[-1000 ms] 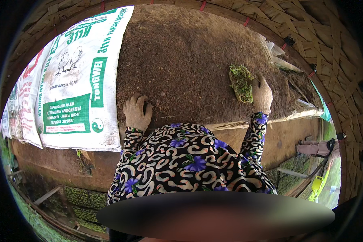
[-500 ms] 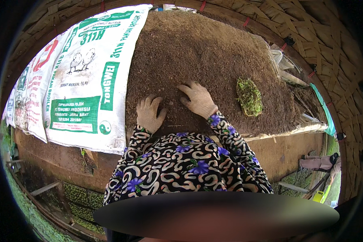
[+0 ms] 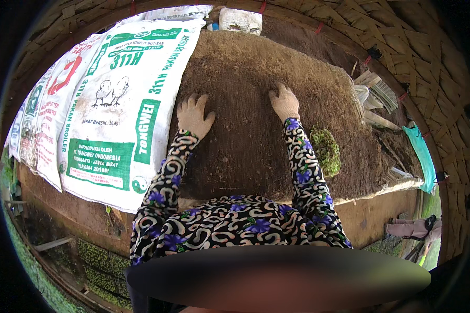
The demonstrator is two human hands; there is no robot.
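My left hand (image 3: 195, 113), in a beige glove, rests palm down on the dark brown soil (image 3: 235, 151), its fingers spread. It lies close to the edge of a white-and-green feed sack (image 3: 109, 99). Farther to the right, my gloved right hand (image 3: 285, 103) also touches the soil, with thumb and fingers apart. Neither hand holds anything. Near my right forearm a clump of green seedlings (image 3: 325, 152) sits on the soil, partly behind the patterned sleeve. The soil between my hands looks dark and fairly smooth.
More white sacks (image 3: 62, 104) overlap at the left. A small white bag (image 3: 240, 21) stands beyond the soil's far edge. At the right lie plastic scraps and a turquoise sheet (image 3: 422, 156). Seedling trays (image 3: 104, 261) are low at the left; a person's leg (image 3: 410, 228) shows at lower right.
Both hands have moved away from my body, and the right hand has also shifted rightward, widening the gap. The soil between them looks smoother. The view has tilted slightly.
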